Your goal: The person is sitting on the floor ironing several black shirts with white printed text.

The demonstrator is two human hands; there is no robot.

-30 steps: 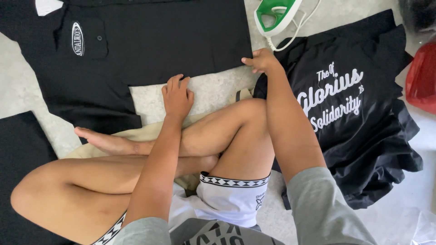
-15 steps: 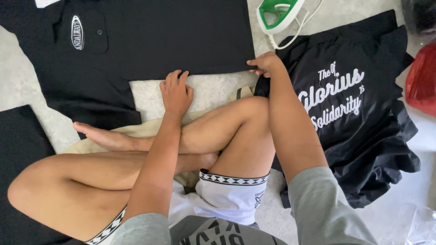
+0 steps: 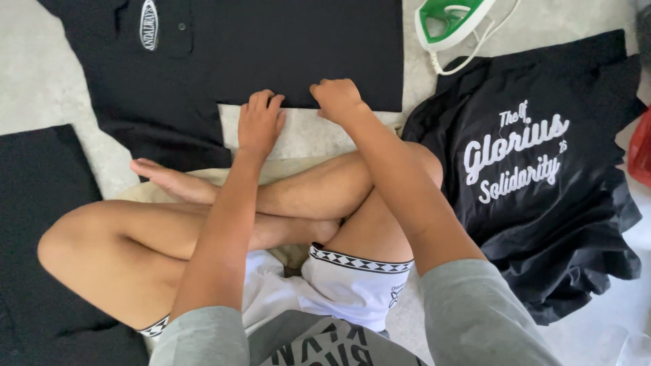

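Speckled grey floor (image 3: 41, 81), flat black polo (image 3: 285, 47), left hand (image 3: 260, 123) released flat at hem, right hand (image 3: 337, 99) clenched on hem, green iron (image 3: 451, 20) at top edge

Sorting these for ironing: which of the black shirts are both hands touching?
The black polo shirt spread flat ahead: left hand and right hand rest on its hem. The printed black T-shirt lies crumpled to the right, untouched.

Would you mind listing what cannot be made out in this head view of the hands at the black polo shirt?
- Black polo shirt: collar and sleeves cut off by the top edge.
- Right hand: fingertips curled under, so whether they grip the hem is hidden.
- Left hand: palm faces down, contact underneath hidden.
- Green iron: upper part cut off by the top edge.
- Red thing: mostly outside the right edge; its kind is unclear.
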